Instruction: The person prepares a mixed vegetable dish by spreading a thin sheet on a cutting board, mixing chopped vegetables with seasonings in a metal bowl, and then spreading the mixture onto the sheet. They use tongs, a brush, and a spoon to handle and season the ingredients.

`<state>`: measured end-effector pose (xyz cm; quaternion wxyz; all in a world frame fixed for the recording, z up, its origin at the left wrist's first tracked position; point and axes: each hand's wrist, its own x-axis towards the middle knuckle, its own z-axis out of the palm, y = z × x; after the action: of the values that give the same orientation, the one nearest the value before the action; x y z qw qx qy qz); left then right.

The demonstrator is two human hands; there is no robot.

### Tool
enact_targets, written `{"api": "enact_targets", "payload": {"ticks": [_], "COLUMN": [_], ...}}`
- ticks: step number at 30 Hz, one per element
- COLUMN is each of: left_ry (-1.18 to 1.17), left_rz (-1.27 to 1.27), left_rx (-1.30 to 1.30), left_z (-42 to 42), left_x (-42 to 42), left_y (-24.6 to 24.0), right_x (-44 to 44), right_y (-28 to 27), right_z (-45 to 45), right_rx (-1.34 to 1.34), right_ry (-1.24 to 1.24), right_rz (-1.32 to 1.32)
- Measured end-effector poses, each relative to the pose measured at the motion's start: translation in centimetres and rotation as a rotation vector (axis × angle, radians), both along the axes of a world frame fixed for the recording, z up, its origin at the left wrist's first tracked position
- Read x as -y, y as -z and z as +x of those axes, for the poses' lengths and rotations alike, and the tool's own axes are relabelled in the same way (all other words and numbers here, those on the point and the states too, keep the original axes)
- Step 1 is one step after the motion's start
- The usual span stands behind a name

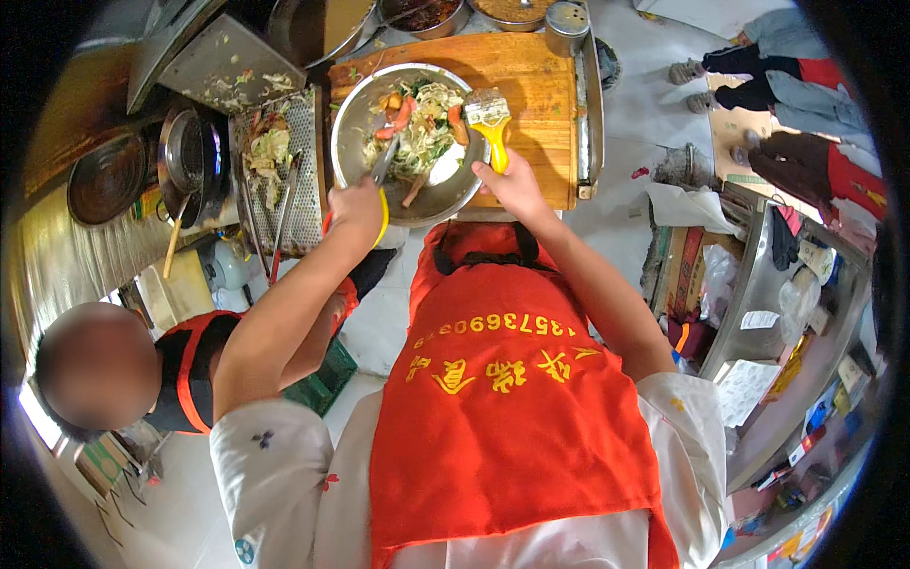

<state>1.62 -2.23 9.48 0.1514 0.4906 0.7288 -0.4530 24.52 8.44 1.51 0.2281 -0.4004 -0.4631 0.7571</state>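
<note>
A large stainless steel bowl (348, 135) rests on a wooden cutting board (544, 78) before me. Noodle-like shreds (430, 117), leafy greens and reddish sausage-like pieces (405, 114) lie in the bowl. At its near left rim, my left hand (357, 213) grips scissors (384, 165) with yellow and red handles, their blades pointing into the food. My right hand (513, 183) is closed around the yellow handle of a brush-like utensil (490, 117) by the bowl's right side; its wide, smeared head is over the rim. Most of the scissors' handles are hidden by my fingers.
Left of the board, a perforated metal tray (302, 206) holds cabbage scraps (269, 153) and metal tongs (286, 206). Sauce containers (430, 21) and a shaker (566, 28) line the far side. A co-worker (192, 363) is close at left. People stand at upper right, beyond a metal shelf (739, 284).
</note>
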Motion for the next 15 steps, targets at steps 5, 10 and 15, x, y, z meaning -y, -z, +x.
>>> {"api": "enact_targets", "payload": {"ticks": [5, 10, 15], "left_ry": [0.184, 0.117, 0.101], "left_rz": [-0.020, -0.108, 0.044], "left_rx": [-0.192, -0.093, -0.149], "left_z": [-0.1, 0.1, 0.7], "left_x": [-1.6, 0.8, -1.3], "left_y": [-4.5, -1.4, -4.0], "right_x": [0.7, 0.2, 0.8], "right_y": [1.1, 0.5, 0.5], "right_z": [0.1, 0.4, 0.6], "right_rx": [-0.037, -0.011, 0.023], "right_ry": [0.067, -0.024, -0.009], "right_rz": [-0.014, -0.031, -0.008]}}
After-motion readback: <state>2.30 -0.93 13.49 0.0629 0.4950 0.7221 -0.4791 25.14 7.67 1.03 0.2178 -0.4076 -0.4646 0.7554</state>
